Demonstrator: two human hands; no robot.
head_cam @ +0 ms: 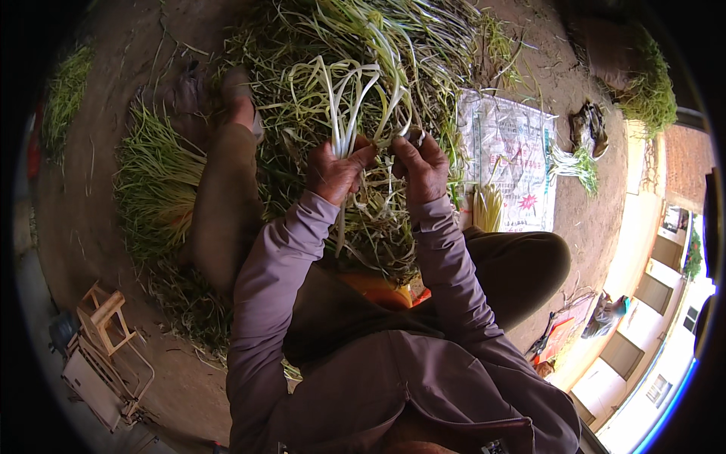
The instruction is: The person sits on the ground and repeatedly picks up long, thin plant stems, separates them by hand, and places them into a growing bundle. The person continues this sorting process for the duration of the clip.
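My left hand (336,170) is closed around a small bunch of pale leafy stalks (340,116), whose white stems rise upright and whose yellow-green leaves bend over at the top. Close by on the right, my right hand (418,164) pinches the base of another pale stalk (390,113) between thumb and fingers. Below both hands lies a large heap of green and withered leaves (283,142). A thin strand hangs beneath my left hand. The exact grip of the right fingertips is partly hidden.
A printed white woven sack (510,136) lies to the right, with a bundle of pale stalks (488,209) at its lower edge. Another small bundle (575,167) rests beyond it. At left is a large pile of green stalks (153,176); wooden and metal chairs (102,363) stand lower left.
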